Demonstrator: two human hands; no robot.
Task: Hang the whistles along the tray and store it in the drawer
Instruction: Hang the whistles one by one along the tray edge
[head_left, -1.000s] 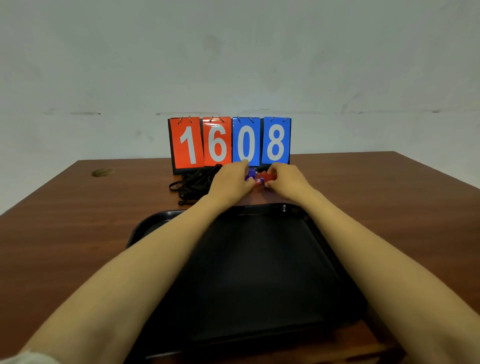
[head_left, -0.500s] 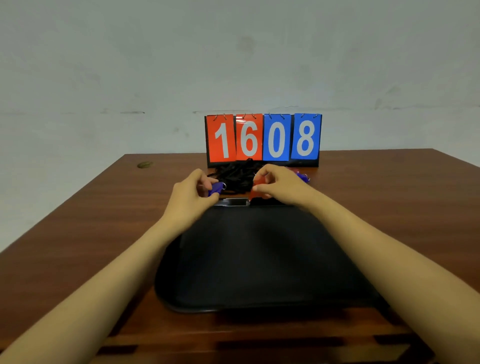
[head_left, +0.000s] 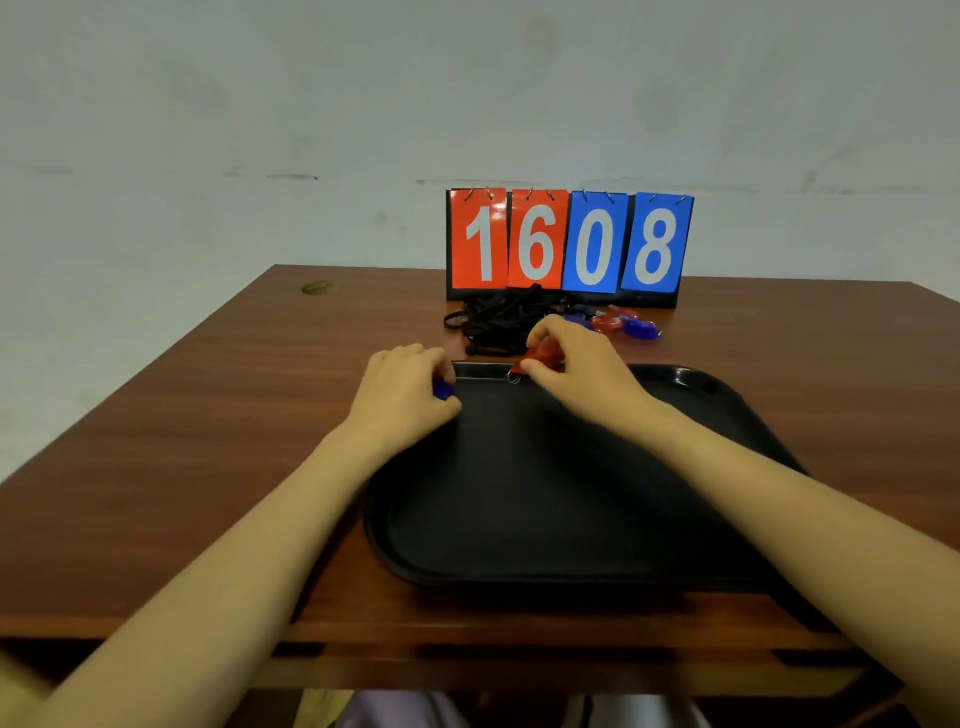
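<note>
A black tray (head_left: 561, 519) lies on the brown wooden table (head_left: 208, 441). At the tray's far left corner my left hand (head_left: 402, 392) grips a blue whistle (head_left: 443, 389), mostly hidden by the fingers. My right hand (head_left: 576, 369) pinches a red whistle (head_left: 540, 356) at the tray's far rim, its metal ring (head_left: 513, 378) touching the rim. More red and blue whistles (head_left: 626, 323) lie behind the tray, beside a tangle of black cords (head_left: 498, 322).
A flip scoreboard (head_left: 569, 244) reading 1608 stands at the back of the table against a pale wall. The table's front edge (head_left: 467, 654) runs just below the tray. Whether a drawer sits under it cannot be told.
Both hands have come back from the whistle pile to the tray's far rim, the left carrying a blue whistle, the right a red one. The camera has swung left.
</note>
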